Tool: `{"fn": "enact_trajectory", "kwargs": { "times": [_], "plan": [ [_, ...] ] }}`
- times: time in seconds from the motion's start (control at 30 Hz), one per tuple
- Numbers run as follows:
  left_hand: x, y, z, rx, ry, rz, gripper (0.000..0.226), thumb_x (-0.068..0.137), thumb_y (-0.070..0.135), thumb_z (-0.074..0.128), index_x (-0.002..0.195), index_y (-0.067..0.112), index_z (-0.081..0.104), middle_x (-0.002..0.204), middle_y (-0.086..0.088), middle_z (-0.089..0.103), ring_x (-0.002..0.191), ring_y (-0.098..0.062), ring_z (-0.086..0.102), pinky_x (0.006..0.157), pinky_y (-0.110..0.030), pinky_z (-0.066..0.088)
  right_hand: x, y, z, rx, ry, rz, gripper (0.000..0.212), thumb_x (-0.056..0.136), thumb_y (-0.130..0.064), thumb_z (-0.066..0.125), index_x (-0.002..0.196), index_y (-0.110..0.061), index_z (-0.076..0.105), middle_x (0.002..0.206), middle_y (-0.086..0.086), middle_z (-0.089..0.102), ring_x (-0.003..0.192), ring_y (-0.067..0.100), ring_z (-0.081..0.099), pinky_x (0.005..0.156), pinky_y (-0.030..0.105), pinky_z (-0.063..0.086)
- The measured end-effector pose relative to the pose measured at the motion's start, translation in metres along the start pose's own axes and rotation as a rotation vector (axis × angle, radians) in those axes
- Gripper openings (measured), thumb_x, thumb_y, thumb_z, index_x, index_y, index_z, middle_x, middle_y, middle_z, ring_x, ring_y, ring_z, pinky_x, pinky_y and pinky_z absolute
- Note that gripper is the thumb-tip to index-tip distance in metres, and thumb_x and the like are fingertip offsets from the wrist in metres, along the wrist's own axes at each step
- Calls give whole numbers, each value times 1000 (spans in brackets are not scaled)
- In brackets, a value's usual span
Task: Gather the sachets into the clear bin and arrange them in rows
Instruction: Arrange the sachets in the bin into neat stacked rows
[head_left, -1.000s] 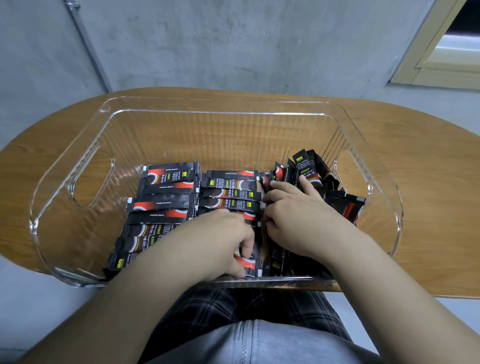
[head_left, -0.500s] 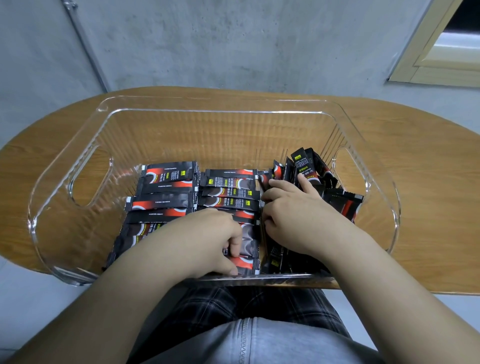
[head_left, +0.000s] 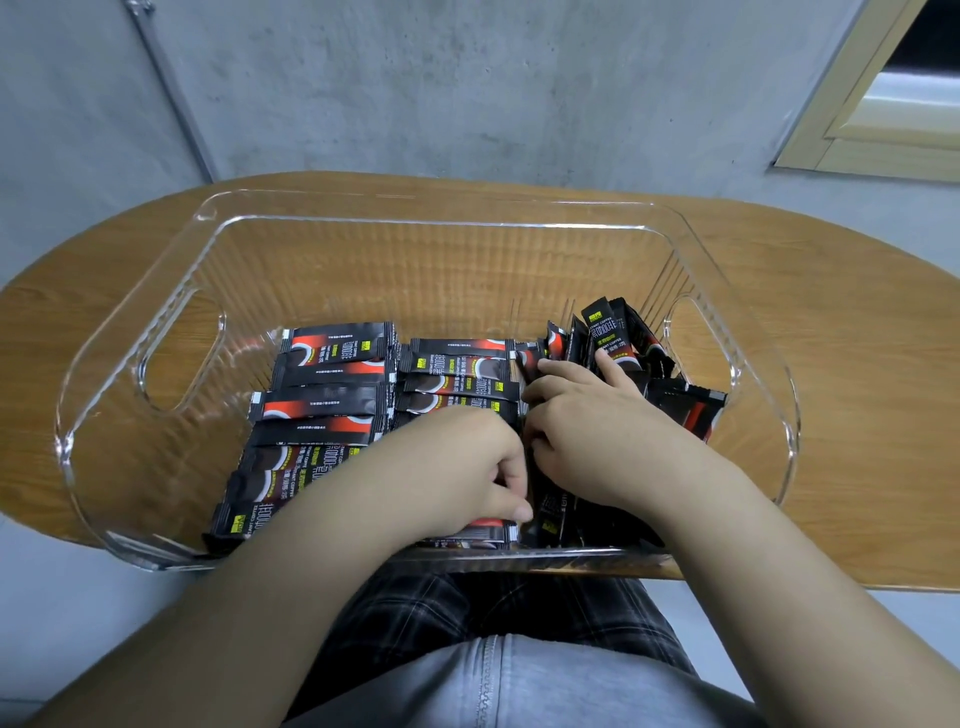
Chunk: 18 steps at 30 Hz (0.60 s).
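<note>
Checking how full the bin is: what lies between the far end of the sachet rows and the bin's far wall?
In the head view, nothing: from the far end of the sachet rows to the clear bin's far wall the bin floor is bare.

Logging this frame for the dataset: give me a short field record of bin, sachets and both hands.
bin: clear bin on wooden table
left row: sachets flat, stacked in a row
middle row: sachets flat, partly under left hand
right side: sachets standing on edge, loose
right hand: fingers curled among the standing sachets
outside bin: no sachets visible
</note>
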<state>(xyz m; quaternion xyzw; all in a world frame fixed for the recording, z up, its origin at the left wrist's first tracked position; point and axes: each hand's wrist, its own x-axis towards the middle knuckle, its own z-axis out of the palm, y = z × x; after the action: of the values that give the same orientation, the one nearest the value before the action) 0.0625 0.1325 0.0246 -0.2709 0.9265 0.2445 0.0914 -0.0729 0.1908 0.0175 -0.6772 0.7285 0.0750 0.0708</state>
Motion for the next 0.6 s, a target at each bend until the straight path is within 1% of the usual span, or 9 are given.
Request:
{"fn": "enact_trajectory", "kwargs": {
  "times": [0.07, 0.13, 0.2, 0.23, 0.27, 0.33, 0.4, 0.5, 0.6],
  "plan": [
    [7, 10, 5, 2, -34, 8, 21, 80, 39, 70, 92, 22, 73, 71, 7, 61, 65, -6, 52, 55, -20, 36, 1, 1, 0, 8, -7, -2, 38, 96, -24, 38, 129, -24, 56, 148, -8, 35, 145, 11, 6, 115, 50, -4],
    [11, 16, 10, 26, -35, -13, 24, 77, 36, 71, 92, 18, 73, 73, 4, 63, 72, -13, 55, 58, -23, 40, 1, 1, 0, 21, -4, -6, 39, 94, -22, 40, 130, -24, 55, 147, -9, 35, 144, 11, 7, 115, 49, -5],
    [14, 20, 15, 36, -11, -63, 19, 73, 30, 71, 84, 14, 71, 70, 3, 60, 74, -18, 55, 61, -25, 46, 1, 2, 0, 26, 1, -13, 41, 92, -19, 41, 130, -24, 54, 147, -9, 35, 144, 11, 7, 114, 49, -5],
    [16, 21, 17, 41, -5, -90, 15, 72, 26, 70, 78, 13, 69, 69, 1, 60, 73, -20, 56, 62, -28, 50, 1, 2, -1, 25, 1, -15, 42, 91, -18, 42, 130, -24, 55, 147, -8, 35, 144, 11, 7, 114, 49, -5],
    [17, 23, 18, 51, -2, -111, 12, 71, 23, 68, 69, 11, 64, 65, -1, 58, 68, -21, 55, 60, -29, 50, 1, 2, -1, 23, -3, -17, 42, 91, -17, 41, 130, -24, 54, 147, -8, 36, 144, 12, 7, 115, 50, -5],
    [20, 27, 19, 77, -18, -156, 25, 73, 17, 64, 55, 11, 49, 54, -2, 45, 53, -20, 43, 47, -27, 38, 0, 2, -1, 24, -6, -17, 43, 91, -15, 40, 131, -23, 54, 146, -7, 36, 145, 12, 7, 115, 50, -5],
    [22, 31, 18, 98, -59, -211, 33, 77, 14, 62, 53, 12, 40, 53, -2, 36, 48, -18, 32, 43, -26, 28, 1, 2, -1, 26, -1, -17, 42, 92, -15, 39, 130, -23, 55, 146, -7, 37, 145, 13, 7, 115, 51, -5],
    [27, 35, 18, 114, -118, -288, 31, 80, 17, 61, 58, 13, 41, 57, -3, 39, 53, -20, 35, 46, -26, 30, 1, 3, -1, 26, 1, -16, 42, 93, -15, 39, 131, -23, 54, 146, -7, 36, 145, 13, 7, 114, 51, -5],
    [31, 38, 19, 116, -159, -310, 28, 82, 18, 61, 60, 13, 43, 60, -3, 41, 65, -24, 41, 55, -27, 35, 1, 5, -1, 23, 3, -19, 41, 93, -15, 40, 130, -23, 55, 146, -7, 36, 145, 13, 6, 114, 51, -6]
  ]
}}
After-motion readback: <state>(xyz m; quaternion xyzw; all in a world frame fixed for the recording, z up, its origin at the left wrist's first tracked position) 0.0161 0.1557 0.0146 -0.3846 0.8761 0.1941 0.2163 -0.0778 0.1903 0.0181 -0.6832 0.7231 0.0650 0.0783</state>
